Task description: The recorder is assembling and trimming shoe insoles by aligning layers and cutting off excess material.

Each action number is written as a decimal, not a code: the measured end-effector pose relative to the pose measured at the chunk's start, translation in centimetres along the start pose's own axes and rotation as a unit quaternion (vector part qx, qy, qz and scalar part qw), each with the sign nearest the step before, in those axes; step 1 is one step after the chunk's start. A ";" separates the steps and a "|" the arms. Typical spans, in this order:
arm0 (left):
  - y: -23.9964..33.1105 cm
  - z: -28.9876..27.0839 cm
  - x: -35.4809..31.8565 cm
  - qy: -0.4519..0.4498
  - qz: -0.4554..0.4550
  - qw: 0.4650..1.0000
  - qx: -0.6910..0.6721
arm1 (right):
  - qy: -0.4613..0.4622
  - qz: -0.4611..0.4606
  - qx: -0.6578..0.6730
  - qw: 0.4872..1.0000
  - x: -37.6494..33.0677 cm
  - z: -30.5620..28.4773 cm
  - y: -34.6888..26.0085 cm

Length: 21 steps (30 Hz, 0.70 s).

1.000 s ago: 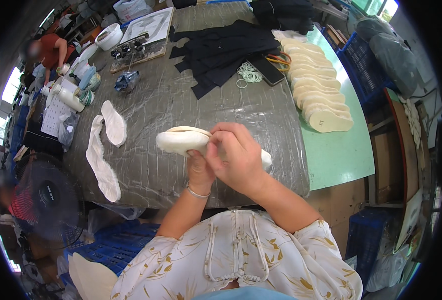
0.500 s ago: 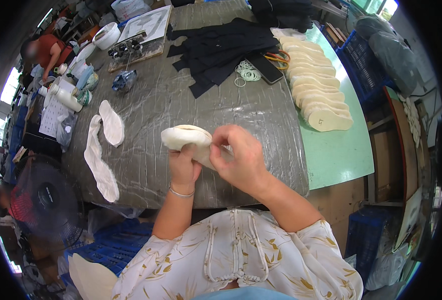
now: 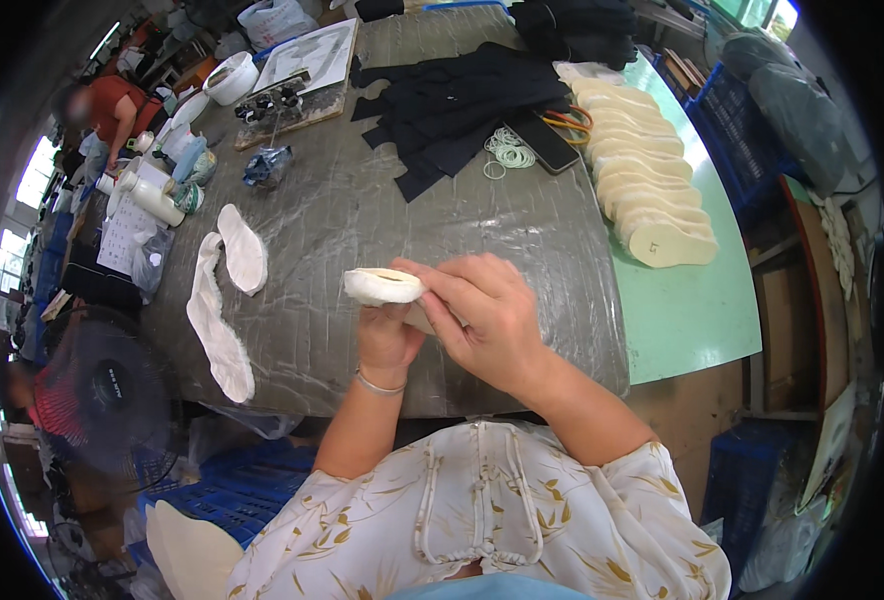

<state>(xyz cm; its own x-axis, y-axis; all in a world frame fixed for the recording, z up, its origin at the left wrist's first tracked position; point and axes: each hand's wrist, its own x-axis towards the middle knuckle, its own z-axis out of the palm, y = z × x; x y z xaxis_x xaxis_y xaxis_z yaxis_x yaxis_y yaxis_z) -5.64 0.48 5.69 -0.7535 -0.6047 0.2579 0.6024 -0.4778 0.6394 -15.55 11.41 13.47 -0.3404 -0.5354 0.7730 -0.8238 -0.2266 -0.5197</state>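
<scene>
A fleecy cream-white shoe lining (image 3: 377, 289) is held up above the near part of the table, with a narrow dark opening along its top. My left hand (image 3: 387, 338) grips it from below; part of its fingers is hidden behind the fleece. From the right, my right hand (image 3: 494, 312) pinches the lining's end between thumb and fingers. To the left lie a flat sole-shaped fleece piece (image 3: 243, 250) and a long curved fleece strip (image 3: 218, 325), side by side and touching or nearly so.
Several cream insoles (image 3: 662, 185) overlap in a row on the green board (image 3: 682, 330) at right. Black fabric pieces (image 3: 452, 105), a phone (image 3: 544, 143) and pale rubber bands (image 3: 509, 148) lie farther back. Bottles (image 3: 152, 197) and a fan (image 3: 112, 390) stand left. A person (image 3: 122, 110) is at far left.
The lining has tilted so that its opening faces me more. My right fingers have shifted from a curled pinch to a straighter hold at its end. The whole view has shifted slightly.
</scene>
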 end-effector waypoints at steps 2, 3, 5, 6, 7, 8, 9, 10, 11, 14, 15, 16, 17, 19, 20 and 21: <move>0.4 1.2 0.3 -0.013 0.027 1.000 -0.001 | 0.006 -0.027 -0.022 0.999 0.3 -0.4 0.2; 0.8 1.8 0.4 -0.010 0.034 0.999 -0.006 | 0.011 -0.027 -0.021 0.999 0.4 -0.5 0.2; 1.6 1.5 0.6 -0.024 0.034 0.999 0.006 | 0.001 -0.020 -0.004 1.000 0.8 -0.8 0.4; 2.0 1.6 1.1 0.002 0.032 0.999 0.031 | -0.004 -0.011 0.008 1.000 1.0 -0.9 0.5; 2.5 1.8 1.5 -0.013 0.057 0.996 0.063 | -0.011 0.014 0.042 0.999 1.4 -1.1 0.6; 2.9 2.2 2.1 -0.028 0.082 0.992 0.095 | -0.013 0.003 0.041 0.999 1.9 -1.3 0.5; 3.5 2.4 2.7 -0.031 0.091 0.991 0.094 | -0.008 0.017 0.069 0.997 2.5 -1.4 0.2; 4.1 2.7 3.2 -0.069 0.137 0.978 0.144 | -0.003 0.032 0.097 0.995 3.0 -1.5 -0.1; 4.4 2.9 3.5 -0.105 0.182 0.958 0.195 | -0.005 0.023 0.096 0.995 3.3 -1.8 0.2; 5.2 3.7 3.4 -0.119 0.177 0.947 0.240 | -0.037 0.006 0.167 0.985 2.9 -2.3 1.0; 5.1 3.7 3.3 -0.121 0.179 0.942 0.255 | -0.038 0.031 0.182 0.982 2.6 -2.3 1.2; 5.1 3.7 3.1 -0.113 0.178 0.935 0.286 | -0.039 0.058 0.196 0.978 2.2 -2.4 1.2; 4.8 3.8 2.8 -0.075 0.191 0.921 0.331 | -0.020 0.102 0.194 0.976 1.9 -2.3 0.7; 4.3 5.1 2.6 0.009 0.256 0.869 0.423 | -0.041 0.188 0.150 0.970 0.7 -2.5 1.2; 4.1 5.3 2.5 0.010 0.251 0.873 0.418 | -0.055 0.221 0.136 0.964 -0.5 -2.6 1.8; 3.8 5.5 2.6 0.009 0.318 0.785 0.531 | -0.057 0.226 0.130 0.964 -1.2 -2.7 1.6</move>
<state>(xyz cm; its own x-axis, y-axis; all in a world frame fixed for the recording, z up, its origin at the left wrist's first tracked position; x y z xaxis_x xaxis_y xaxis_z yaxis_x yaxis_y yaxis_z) -6.72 0.57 12.75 -0.3801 -0.5185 0.7659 0.2884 0.7204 0.6308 -17.67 13.87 12.70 -0.5733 -0.7101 0.4087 -0.4562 -0.1376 -0.8792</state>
